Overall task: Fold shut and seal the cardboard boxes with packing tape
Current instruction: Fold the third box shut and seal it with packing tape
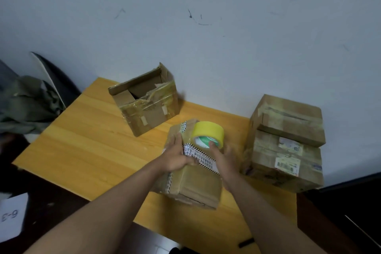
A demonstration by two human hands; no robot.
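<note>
From the head view, the left hand lies flat, fingers straight, pressing the top of a worn brown cardboard box striped with printed white tape. This box sits at the near middle of the yellow wooden tabletop. The right hand grips a yellow roll of packing tape, thumb hooked in its core, the roll resting on the far end of the same box, just beyond the left fingertips.

The box looks light, and soft at its creased, much-taped flaps; they will likely spring up unless held down near the seam, so the flat palm is the sound hold. The roll is stiff and smooth; through the core is the sure grip. The tape itself is thin and sticky, apt to fold on itself.

Beyond the left hand, well apart, stands an open brown carton with torn raised flaps, not yet closed. Just to the right of the right hand rises a stack of two taped brown boxes, near enough to crowd a sideways pull. To the left of the left hand the tabletop lies bare and gives room. The tabletop's near edge lies just below the box, under the forearms.
</note>
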